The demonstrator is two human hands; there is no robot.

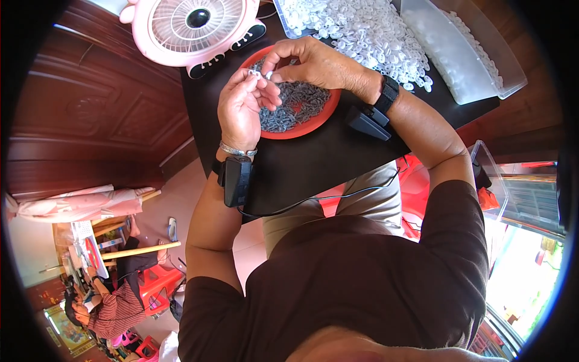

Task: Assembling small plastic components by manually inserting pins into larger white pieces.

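Above a round red tray, my two hands meet at the fingertips. My left hand, palm turned up, pinches a small white plastic piece between thumb and forefinger. Coming from the right, my right hand closes thumb and forefinger on another small white piece right beside it. Whether the two pieces touch I cannot tell. Many small grey parts lie loose in the tray beneath my hands.
A heap of white plastic pieces covers the far right of the black table, beside a translucent bin. A pink fan stands far left. A black cable trails from my left wrist. Another person sits at lower left.
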